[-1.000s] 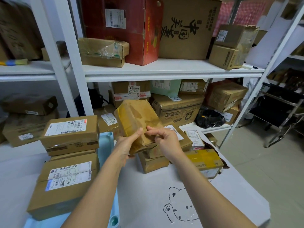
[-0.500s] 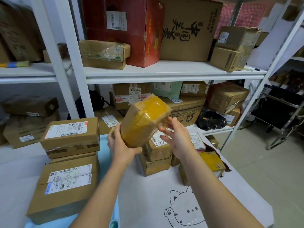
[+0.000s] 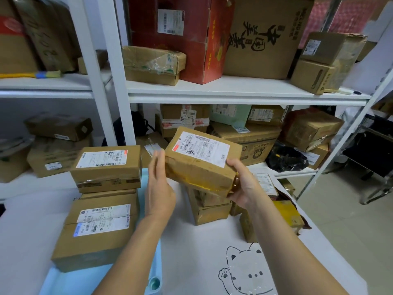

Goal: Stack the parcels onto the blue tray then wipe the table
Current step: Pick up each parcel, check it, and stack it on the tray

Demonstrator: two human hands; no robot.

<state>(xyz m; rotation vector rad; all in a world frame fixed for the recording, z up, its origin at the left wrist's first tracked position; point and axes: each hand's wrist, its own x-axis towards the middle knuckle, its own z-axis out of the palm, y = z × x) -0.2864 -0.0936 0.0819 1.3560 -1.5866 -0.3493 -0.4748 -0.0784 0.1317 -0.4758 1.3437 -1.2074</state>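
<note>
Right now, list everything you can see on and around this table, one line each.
held parcel: one, brown with white label and yellow tape, lifted above the table
tray parcels: at least two, brown, stacked on the tray at left
blue tray: one, light blue, left part of the table
loose parcels: several, brown and yellow, on the table below the held one
table: one, white cover with a cat drawing
shelves: white, behind the table, packed with brown boxes and one red
black bag: one, black, lower shelf at right
left hand: fingers straight, at the held parcel's left end
right hand: gripping its right end
</note>
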